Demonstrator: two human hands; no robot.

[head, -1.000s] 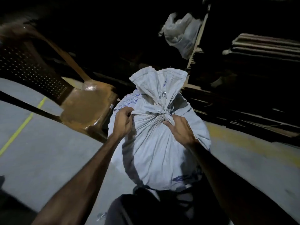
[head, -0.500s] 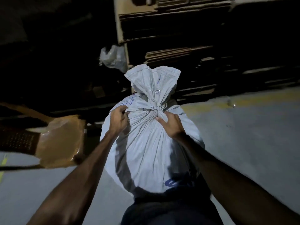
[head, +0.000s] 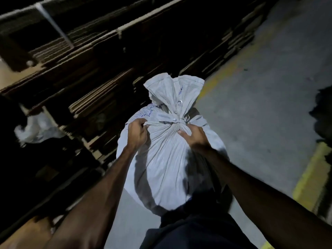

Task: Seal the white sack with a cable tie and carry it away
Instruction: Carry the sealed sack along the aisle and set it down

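A full white sack point(head: 167, 168) hangs in front of my body, off the floor. Its neck is gathered and bound by a pale cable tie point(head: 175, 120), with the loose mouth fanning out above. My left hand point(head: 136, 134) is closed on a fold of the sack's fabric left of the neck. On the right side of the neck, my right hand point(head: 195, 136) grips the bunched fabric just below the tie. Blue lettering shows on the sack's upper left shoulder.
Stacks of flattened cardboard point(head: 93, 72) on dark racks fill the left and top. A crumpled white plastic bag point(head: 36, 130) hangs at the left. Grey concrete floor point(head: 269, 97) with yellow lines point(head: 312, 178) runs along the right. A dark shape sits at the right edge.
The view has swung to the right while I hold the sack. The brown plastic chair has left the frame, and the cardboard stacks now lie to my left.
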